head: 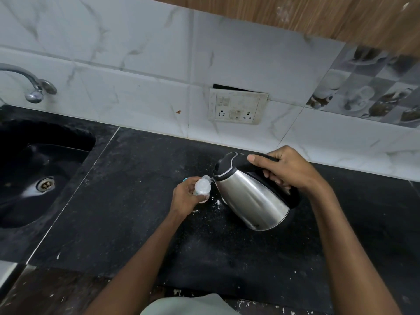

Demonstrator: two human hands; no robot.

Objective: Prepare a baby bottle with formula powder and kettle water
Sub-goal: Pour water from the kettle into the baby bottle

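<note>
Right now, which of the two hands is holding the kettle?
The right hand grips the steel kettle by its black handle, tilted; the left hand holds the baby bottle.

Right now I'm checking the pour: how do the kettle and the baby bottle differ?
The kettle is shiny steel with a black lid and handle; the baby bottle is clear plastic. The kettle is far larger. The kettle is tilted, spout toward the bottle's mouth, gripped by the right hand; the bottle is held by the left hand. Both are over the black counter.

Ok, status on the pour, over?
Right hand grip on tilted steel kettle with black handle. Left hand holds small clear baby bottle, spout at its mouth. White powder specks on black counter, nothing blocking.
</note>
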